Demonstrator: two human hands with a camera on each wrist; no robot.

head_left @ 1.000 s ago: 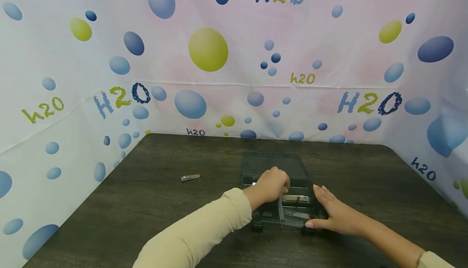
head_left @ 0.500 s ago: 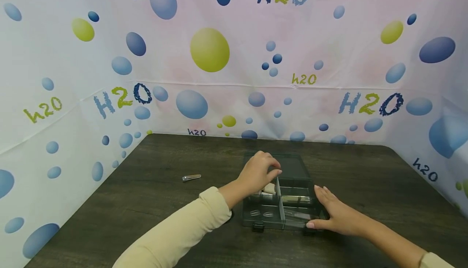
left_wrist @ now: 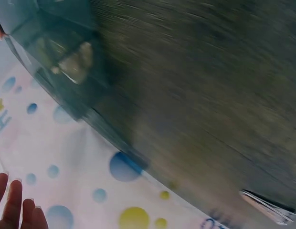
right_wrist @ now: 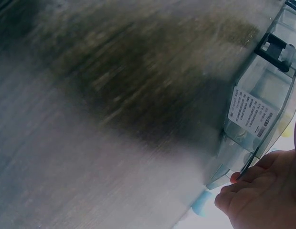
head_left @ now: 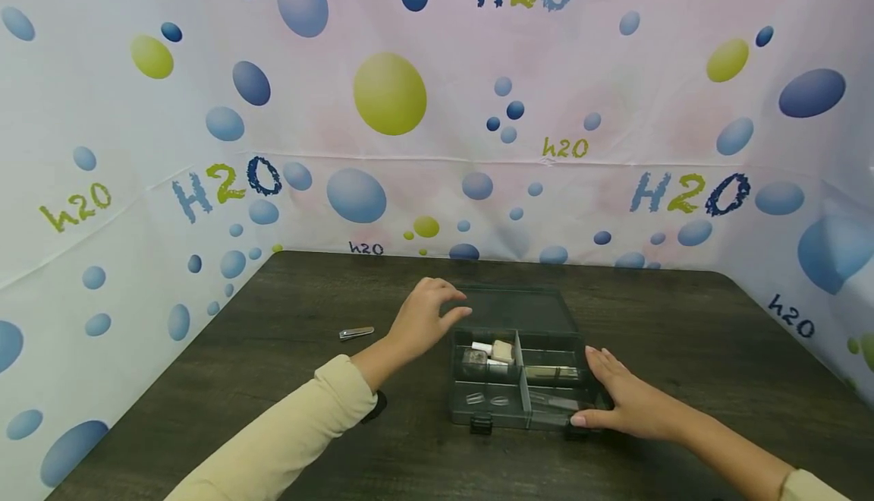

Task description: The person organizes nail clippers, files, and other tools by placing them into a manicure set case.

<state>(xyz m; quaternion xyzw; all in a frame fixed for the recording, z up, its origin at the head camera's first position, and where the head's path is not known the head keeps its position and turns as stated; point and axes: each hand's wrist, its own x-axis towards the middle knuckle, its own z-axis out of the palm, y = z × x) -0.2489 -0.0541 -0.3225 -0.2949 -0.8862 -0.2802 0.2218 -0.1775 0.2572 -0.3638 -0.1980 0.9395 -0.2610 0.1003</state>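
Observation:
A dark see-through compartment box [head_left: 519, 414] stands on the table, its lid [head_left: 515, 310] folded back. My right hand [head_left: 631, 398] holds its right front corner, thumb at the front rim and fingers along the side wall. The left hand [head_left: 425, 322] hovers left of the box with nothing in it, thumb and fingers apart. In the rear left compartment lie small bottles [head_left: 476, 360] and a beige block [head_left: 503, 351]. Two small clear pieces [head_left: 474, 398] lie in the front left one. A nail clipper [head_left: 356, 333] lies on the table beyond the left wrist.
Right-hand compartments hold a slim clear tube [head_left: 551, 372] and a flat strip [head_left: 554, 401]. Black latches [head_left: 481, 425] stick out at the box front. A white printed curtain [head_left: 389, 205] surrounds the far and side edges of the dark wooden table [head_left: 683, 319].
My left hand has risen out of the box's left compartments and moved left, its fingers spreading. The right hand stays at the box corner. The clipper lies where it was.

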